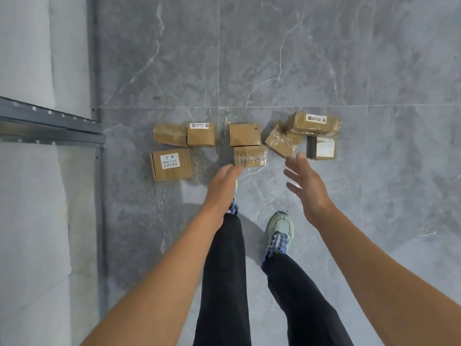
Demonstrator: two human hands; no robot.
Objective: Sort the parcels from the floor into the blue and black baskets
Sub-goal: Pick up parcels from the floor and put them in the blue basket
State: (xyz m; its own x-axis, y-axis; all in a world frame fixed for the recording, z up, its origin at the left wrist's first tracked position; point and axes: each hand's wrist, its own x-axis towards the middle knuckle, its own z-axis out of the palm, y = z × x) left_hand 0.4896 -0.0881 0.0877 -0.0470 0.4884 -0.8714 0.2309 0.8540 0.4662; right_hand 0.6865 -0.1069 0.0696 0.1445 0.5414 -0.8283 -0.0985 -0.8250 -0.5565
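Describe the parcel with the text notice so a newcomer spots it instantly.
Find the grey metal rack at the left edge. Just right of it lies the parcel, the leftmost box in the nearer row. Only its top label carries large black characters.

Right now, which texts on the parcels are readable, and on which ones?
"注意", probably: heading of the label on the near-left parcel; the lines beneath are blurred.
Label on the back-left parcel: too small.
Label on the stacked right parcel: too small.
Label on the far-right parcel: washed out.
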